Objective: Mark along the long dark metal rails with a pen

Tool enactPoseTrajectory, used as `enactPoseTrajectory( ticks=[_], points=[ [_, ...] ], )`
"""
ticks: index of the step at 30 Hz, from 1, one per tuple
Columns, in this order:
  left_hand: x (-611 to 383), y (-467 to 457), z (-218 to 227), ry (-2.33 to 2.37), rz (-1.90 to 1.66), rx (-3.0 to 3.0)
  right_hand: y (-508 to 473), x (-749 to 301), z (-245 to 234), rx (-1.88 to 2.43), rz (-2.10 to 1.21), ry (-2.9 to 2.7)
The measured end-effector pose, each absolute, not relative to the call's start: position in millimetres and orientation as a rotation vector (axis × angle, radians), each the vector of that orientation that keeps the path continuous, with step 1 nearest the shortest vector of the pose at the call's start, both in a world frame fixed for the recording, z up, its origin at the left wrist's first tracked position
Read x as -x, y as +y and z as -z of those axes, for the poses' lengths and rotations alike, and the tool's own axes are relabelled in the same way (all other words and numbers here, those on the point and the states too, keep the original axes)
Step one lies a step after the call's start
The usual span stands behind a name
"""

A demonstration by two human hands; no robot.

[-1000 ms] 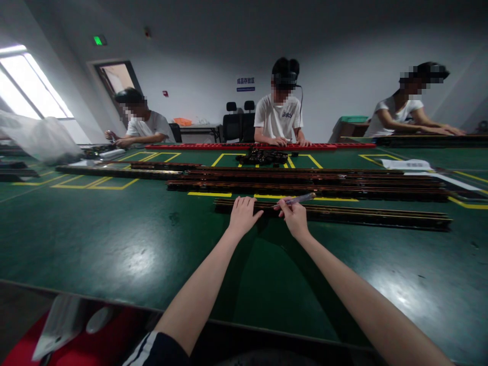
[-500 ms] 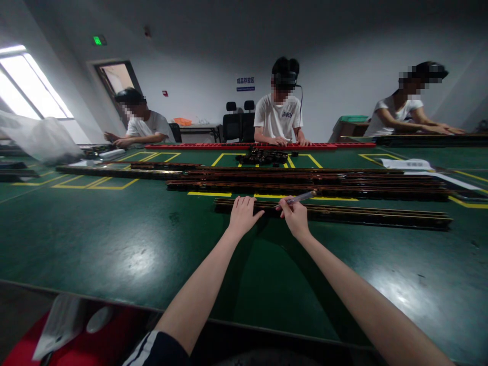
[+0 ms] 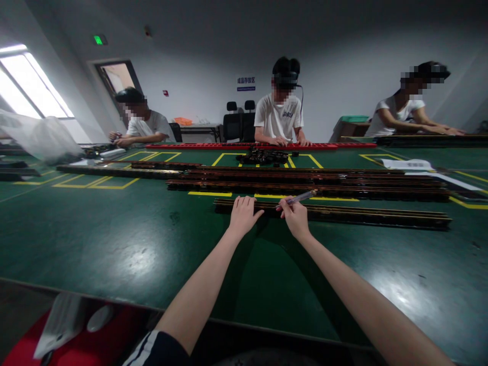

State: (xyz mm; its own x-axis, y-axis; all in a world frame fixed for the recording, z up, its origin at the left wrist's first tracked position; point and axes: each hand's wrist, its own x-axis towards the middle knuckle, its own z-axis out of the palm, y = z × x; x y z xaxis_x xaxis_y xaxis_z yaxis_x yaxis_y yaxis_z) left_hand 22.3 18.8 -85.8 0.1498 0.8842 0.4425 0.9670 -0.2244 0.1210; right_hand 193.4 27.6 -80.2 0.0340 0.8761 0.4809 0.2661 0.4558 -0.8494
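Note:
On the green table, a long dark strip with gold-coloured edges (image 3: 366, 213) lies crosswise before me. My left hand (image 3: 243, 217) rests flat over its left part, fingers stretched and thumb pointing right. Just to the right, my right hand (image 3: 296, 219) pinches a slim pen-like tool with a clear handle (image 3: 303, 197). Its thin tip points left and down at the strip, in the gap between my hands; whether it touches I cannot tell. Behind the strip lies a row of several similar dark strips with reddish edges (image 3: 324, 178).
A heap of small black parts (image 3: 263, 156) sits beyond the strips, before a long red rail (image 3: 213, 146). Across the table, a co-worker (image 3: 280, 114) has hands at that rail. Two other people work at far left and right. White papers (image 3: 406, 164) lie at right.
My hands, the tool and the strip stay in place. At far left, a co-worker's hands have shifted slightly.

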Motion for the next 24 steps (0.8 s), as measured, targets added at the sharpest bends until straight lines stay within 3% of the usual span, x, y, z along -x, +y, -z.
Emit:
enactPoseTrajectory(
  ticks=[24],
  points=[
    [-24.7, 18.6, 85.5, -1.832, 0.615, 2.231, 25.6, -191.8, 77.9, 1.07, -0.591, -1.501]
  ],
)
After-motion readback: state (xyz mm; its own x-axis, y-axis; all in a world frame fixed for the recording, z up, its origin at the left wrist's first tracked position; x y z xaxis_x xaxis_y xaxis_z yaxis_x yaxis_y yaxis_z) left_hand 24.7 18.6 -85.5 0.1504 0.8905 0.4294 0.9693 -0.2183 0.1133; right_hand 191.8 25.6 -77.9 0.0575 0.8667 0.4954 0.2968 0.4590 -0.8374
